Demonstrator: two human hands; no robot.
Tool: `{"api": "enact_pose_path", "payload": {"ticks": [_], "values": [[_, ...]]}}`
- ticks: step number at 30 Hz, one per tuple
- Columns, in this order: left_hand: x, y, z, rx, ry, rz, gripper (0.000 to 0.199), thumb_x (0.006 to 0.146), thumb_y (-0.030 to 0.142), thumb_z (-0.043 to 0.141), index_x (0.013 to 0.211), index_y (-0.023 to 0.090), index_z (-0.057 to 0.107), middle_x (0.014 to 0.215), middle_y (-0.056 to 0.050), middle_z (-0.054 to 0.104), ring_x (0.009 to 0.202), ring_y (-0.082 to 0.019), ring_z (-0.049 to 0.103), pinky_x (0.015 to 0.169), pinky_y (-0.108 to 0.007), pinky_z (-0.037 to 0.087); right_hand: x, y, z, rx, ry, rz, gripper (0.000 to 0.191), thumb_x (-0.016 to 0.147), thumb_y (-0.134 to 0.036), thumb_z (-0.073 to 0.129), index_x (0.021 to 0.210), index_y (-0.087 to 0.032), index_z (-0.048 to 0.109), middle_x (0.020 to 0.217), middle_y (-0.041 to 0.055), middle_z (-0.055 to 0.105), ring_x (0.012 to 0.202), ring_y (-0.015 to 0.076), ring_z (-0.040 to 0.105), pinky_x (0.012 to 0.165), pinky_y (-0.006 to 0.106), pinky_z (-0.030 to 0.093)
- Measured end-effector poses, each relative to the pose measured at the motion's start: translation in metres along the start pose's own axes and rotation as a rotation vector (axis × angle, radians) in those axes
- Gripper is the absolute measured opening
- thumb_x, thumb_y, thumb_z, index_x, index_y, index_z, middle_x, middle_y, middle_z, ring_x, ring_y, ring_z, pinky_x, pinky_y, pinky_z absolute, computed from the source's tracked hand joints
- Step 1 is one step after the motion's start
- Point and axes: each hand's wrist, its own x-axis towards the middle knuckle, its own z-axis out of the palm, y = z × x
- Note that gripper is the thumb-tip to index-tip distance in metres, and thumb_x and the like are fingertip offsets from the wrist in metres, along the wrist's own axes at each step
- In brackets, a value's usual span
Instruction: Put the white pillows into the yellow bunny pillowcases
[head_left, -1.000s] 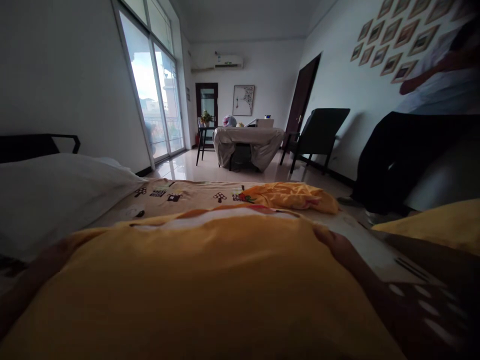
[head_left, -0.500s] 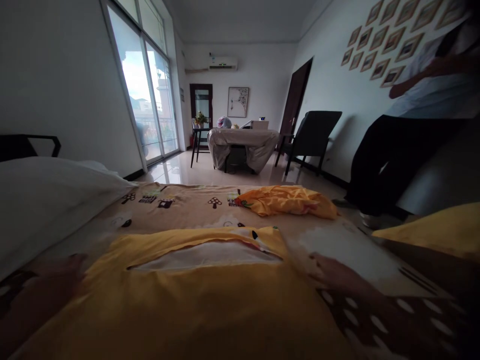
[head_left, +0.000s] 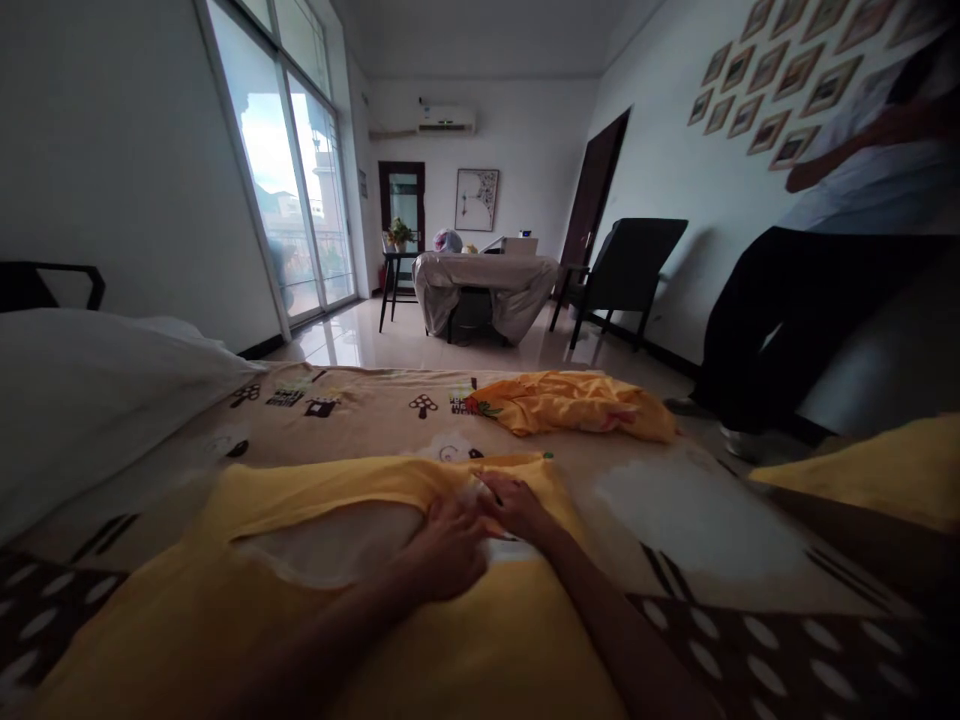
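Observation:
A yellow pillowcase [head_left: 525, 640] lies in front of me on a patterned cloth [head_left: 375, 415]. Through the wide slit across its upper part, a white pillow [head_left: 337, 540] shows. At the slit's right end, my left hand [head_left: 450, 545] has its fingers curled down on the fabric edge. Close beside it, my right hand [head_left: 514, 505] pinches the upper edge of the same opening. The fingertips of both hands are partly hidden and slightly blurred.
Beyond the pillowcase lies crumpled orange cloth [head_left: 577, 405]. White fabric [head_left: 97, 390] covers the left side, and more yellow fabric [head_left: 870, 470] is at the right. A person [head_left: 840, 220] stands at the right by the wall. A dark chair [head_left: 630, 265] and a covered table [head_left: 487, 270] stand farther back.
Both hands have come inward from the pillowcase's two sides to the right end of the slit. The slit's left part now gapes wider.

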Motion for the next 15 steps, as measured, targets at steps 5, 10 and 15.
{"api": "enact_pose_path", "payload": {"ticks": [5,10,15], "values": [[-0.014,-0.005,0.003,-0.012,0.023,-0.009,0.034,0.087,0.027,0.046,0.12,0.026,0.056,0.119,-0.008,0.061,0.111,-0.026,0.053,0.098,-0.049,0.039,-0.011,0.069,0.012,-0.073,-0.179,0.208,0.044,0.094,-0.029,0.03,0.128,-0.023,0.057,0.139,0.0079,0.052,0.13,0.023,0.045,0.106,0.046,0.034],[-0.012,0.0,-0.007,-0.003,0.043,-0.017,0.032,0.087,0.025,0.045,0.116,0.024,0.058,0.113,-0.007,0.061,0.106,-0.025,0.053,0.096,-0.044,0.039,-0.016,0.099,-0.003,-0.139,-0.16,0.454,0.049,0.092,-0.027,0.03,0.138,-0.021,0.046,0.148,0.0119,0.039,0.137,0.0265,0.032,0.107,0.059,0.025],[-0.013,-0.001,-0.007,0.0,0.062,-0.042,0.029,0.087,0.022,0.042,0.11,0.021,0.06,0.11,-0.007,0.062,0.101,-0.023,0.053,0.091,-0.04,0.039,-0.034,0.064,-0.04,-0.159,-0.001,0.508,0.048,0.093,-0.026,0.028,0.137,-0.016,0.046,0.146,0.0167,0.04,0.138,0.0288,0.03,0.106,0.061,0.026]]}}
